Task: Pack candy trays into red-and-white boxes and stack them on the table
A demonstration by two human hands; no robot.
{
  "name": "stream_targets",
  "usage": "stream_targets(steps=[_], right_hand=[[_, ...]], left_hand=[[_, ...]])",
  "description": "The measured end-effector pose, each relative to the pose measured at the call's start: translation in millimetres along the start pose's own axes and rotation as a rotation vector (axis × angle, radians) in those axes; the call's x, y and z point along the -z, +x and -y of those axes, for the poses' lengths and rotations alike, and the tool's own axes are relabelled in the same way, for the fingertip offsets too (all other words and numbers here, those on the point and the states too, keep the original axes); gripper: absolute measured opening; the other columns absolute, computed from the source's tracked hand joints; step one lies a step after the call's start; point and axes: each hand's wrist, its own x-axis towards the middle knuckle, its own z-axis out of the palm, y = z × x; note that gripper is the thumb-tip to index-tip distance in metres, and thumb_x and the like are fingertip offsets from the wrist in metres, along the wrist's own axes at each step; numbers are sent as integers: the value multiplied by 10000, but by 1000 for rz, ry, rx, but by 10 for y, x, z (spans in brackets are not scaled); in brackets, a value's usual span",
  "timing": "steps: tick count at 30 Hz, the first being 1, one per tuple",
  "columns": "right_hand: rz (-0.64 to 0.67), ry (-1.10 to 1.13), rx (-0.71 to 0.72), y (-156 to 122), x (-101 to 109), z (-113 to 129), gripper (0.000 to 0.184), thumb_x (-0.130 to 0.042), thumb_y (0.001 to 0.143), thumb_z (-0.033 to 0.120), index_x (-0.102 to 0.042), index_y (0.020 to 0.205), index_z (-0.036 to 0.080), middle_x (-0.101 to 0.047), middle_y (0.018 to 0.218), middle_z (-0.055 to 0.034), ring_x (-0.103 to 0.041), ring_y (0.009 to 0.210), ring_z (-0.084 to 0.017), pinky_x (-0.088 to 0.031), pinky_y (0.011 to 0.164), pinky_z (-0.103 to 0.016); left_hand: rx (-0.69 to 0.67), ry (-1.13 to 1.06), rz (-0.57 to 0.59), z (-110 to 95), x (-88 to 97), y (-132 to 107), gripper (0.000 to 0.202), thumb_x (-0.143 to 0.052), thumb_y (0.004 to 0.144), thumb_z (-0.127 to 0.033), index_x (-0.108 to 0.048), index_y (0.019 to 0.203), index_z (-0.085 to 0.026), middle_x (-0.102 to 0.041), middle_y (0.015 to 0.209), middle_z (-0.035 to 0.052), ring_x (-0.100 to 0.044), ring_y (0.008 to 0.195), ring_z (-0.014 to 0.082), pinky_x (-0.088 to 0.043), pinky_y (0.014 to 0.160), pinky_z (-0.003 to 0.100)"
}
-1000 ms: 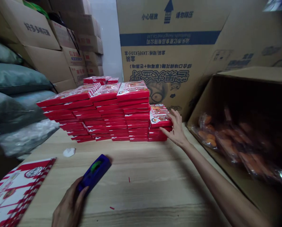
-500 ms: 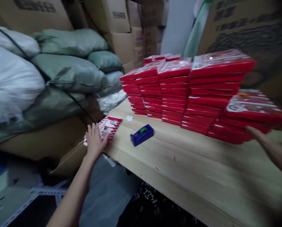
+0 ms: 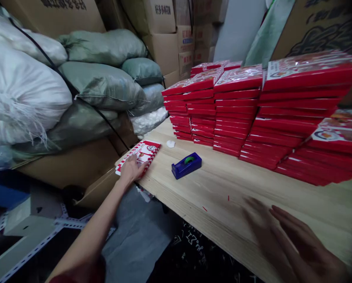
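My left hand (image 3: 131,169) rests on red-and-white printed flat cardboard packages (image 3: 149,148) at the table's left end, its thumb and fingers apart on the upper face. My right hand (image 3: 299,239), blurred by motion, is over the bare wood at the lower right, fingers stretched out and nothing seen in them. Between the hands lies a blue tape dispenser (image 3: 186,165) with a green roll (image 3: 189,160). Beyond it stand tall stacks of glossy red boxes (image 3: 236,114) with printed tops.
A white scrap (image 3: 170,144) and small red bits (image 3: 204,208) lie on the wooden table (image 3: 217,184). Green sacks (image 3: 102,84) and a white sack (image 3: 25,90) are piled at left. Cardboard cartons (image 3: 161,51) rise behind. A metal rack (image 3: 72,221) stands lower left.
My right hand has come away from the red stack at the right, moving down and left over the table. My left hand stays on the packages, its fingers more bent. The view has shifted leftward.
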Motion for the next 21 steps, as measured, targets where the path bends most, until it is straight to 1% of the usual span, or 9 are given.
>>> stream_targets(steps=[2,5,9,12,14,15,17,19,21], right_hand=[[88,31,-22,-39,-57,107,401,-645,940,498,-739,1269,290,-680,1400,-71,-636,1292,-337,-476,1156,-531],[169,90,-31,-93,-132,230,372,-623,954,473,-731,1284,340,-659,1437,-48,-626,1308,-340,-483,1151,-555],[196,133,-88,-261,-141,158,368,-637,932,499,-756,1247,353,-691,1402,-43,-649,1282,-360,-514,1124,-566],[237,163,-206,-386,-115,66,402,-665,909,531,-757,1251,341,-694,1403,-45,-612,1327,-390,-460,1161,-607],[261,238,-304,-418,-139,138,410,-676,908,542,-752,1260,346,-695,1405,-46,-564,1381,-392,-389,1209,-616],[267,301,-353,-419,-173,224,418,-684,907,546,-745,1271,349,-700,1398,-51,-551,1394,-387,-357,1227,-613],[254,473,-443,-399,-279,458,464,-712,898,550,-712,1319,355,-715,1376,-62,-569,1381,-367,-329,1243,-597],[248,707,-521,-371,-400,673,580,-744,885,542,-622,1425,368,-680,1430,-63,-592,1360,-349,-394,1206,-581],[263,885,-583,-366,-477,777,599,-738,899,534,-588,1451,355,-653,1466,-67,-602,1352,-342,-463,1150,-574]], left_hand=[[2,-5,5,-69,-41,30,798,-466,954,-649,-485,1480,-50,-617,1414,279,-606,1281,399,-491,967,428],[-2,-23,31,-148,-76,26,624,-477,970,-597,-621,1346,-121,-747,1191,224,-701,1100,382,-518,874,415],[32,-73,-31,-99,155,-110,421,-458,1014,-427,-702,1245,-173,-783,1081,185,-730,1010,353,-525,839,399],[76,-282,-276,-109,515,-399,456,-342,1068,-381,-625,1349,-161,-758,1182,165,-729,1034,291,-537,880,367],[62,-800,-456,-266,703,-711,439,-474,1032,-478,-647,1292,-171,-769,1158,121,-738,990,257,-566,864,338],[34,-1082,-375,-398,747,-898,441,-580,981,-509,-658,1278,-191,-779,1136,96,-748,949,244,-584,842,332],[49,-1483,37,-732,711,-1309,493,-734,884,-506,-673,1273,-210,-800,1073,86,-766,857,241,-613,788,348],[76,-1631,448,-1081,548,-1712,519,-752,878,-489,-667,1300,-199,-806,1045,110,-777,851,268,-626,775,383],[-5,-1630,671,-1360,362,-2019,502,-697,923,-486,-652,1329,-195,-791,1123,136,-772,972,307,-626,833,426]])
